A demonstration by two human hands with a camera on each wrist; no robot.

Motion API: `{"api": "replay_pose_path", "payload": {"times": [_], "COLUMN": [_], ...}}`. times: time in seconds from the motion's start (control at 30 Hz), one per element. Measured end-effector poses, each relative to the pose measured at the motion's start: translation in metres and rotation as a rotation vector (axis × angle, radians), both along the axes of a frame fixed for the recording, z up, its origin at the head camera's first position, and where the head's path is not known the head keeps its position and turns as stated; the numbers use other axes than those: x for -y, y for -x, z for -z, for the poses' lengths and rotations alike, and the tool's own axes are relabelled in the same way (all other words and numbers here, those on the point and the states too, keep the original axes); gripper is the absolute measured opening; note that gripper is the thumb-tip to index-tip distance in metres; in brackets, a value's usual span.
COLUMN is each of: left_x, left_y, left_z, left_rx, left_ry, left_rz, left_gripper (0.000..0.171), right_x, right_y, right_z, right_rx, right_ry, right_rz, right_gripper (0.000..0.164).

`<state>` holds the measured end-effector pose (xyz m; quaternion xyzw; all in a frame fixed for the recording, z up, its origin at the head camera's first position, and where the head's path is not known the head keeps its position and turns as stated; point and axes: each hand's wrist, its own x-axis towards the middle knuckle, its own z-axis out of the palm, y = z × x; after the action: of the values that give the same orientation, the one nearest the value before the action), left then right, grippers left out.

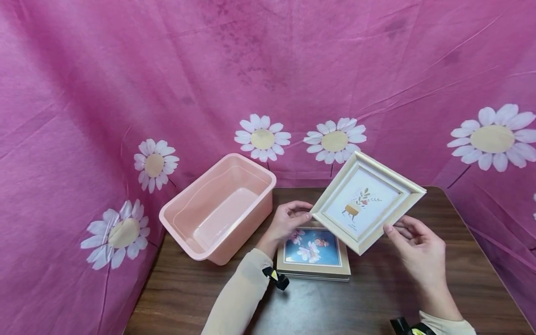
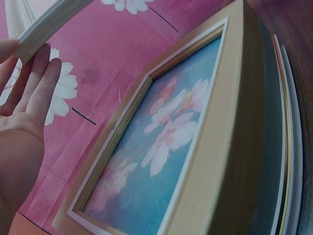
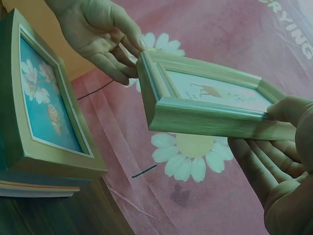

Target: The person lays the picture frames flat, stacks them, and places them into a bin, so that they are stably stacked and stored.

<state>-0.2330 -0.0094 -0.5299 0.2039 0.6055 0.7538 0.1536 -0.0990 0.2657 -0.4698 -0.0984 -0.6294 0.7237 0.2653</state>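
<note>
A cream picture frame [image 1: 364, 204] with a potted-plant print is held tilted in the air between both hands. My right hand [image 1: 423, 253] pinches its lower right edge, thumb on the front and fingers behind, as the right wrist view shows. At the opposite corner my left hand [image 1: 289, 221] grips the frame between thumb and fingers. Below it, a tan picture frame [image 1: 345, 265] with pink-white flowers on blue lies face up on the table. Under that one, the edges of other thin flat pieces [image 2: 288, 147] show in a stack.
A pink plastic tub [image 1: 217, 209] stands to the left on the dark wooden table [image 1: 326, 307], with nothing seen inside. A magenta cloth [image 1: 293, 70] printed with white daisies hangs behind and at both sides. Each wrist wears a black strap [image 1: 276, 278].
</note>
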Motion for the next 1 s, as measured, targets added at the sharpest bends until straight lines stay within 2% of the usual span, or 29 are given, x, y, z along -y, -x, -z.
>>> {"api": "replay_pose_path", "payload": {"times": [0.17, 0.33, 0.53, 0.7, 1.0], "left_x": [-0.001, 0.003, 0.011, 0.014, 0.019], "left_y": [-0.003, -0.004, -0.004, -0.004, -0.006], "left_z": [-0.001, 0.0, 0.0, 0.001, 0.002], "left_rx": [0.041, 0.023, 0.017, 0.001, -0.002], "left_ry": [-0.083, -0.053, -0.028, -0.051, -0.076], "left_rz": [-0.034, -0.075, -0.095, -0.093, -0.13], "left_gripper": [0.037, 0.035, 0.034, 0.034, 0.034], "right_x": [0.007, 0.012, 0.01, 0.007, 0.003], "right_y": [0.002, 0.003, 0.006, 0.007, 0.01], "right_z": [0.002, 0.003, 0.002, 0.002, 0.004], "right_rx": [-0.073, -0.161, -0.268, -0.295, -0.467], "right_ry": [0.085, 0.153, 0.186, 0.201, 0.326], "right_rz": [-0.012, -0.032, 0.015, 0.037, -0.008], "right_gripper": [0.044, 0.051, 0.044, 0.04, 0.036]}}
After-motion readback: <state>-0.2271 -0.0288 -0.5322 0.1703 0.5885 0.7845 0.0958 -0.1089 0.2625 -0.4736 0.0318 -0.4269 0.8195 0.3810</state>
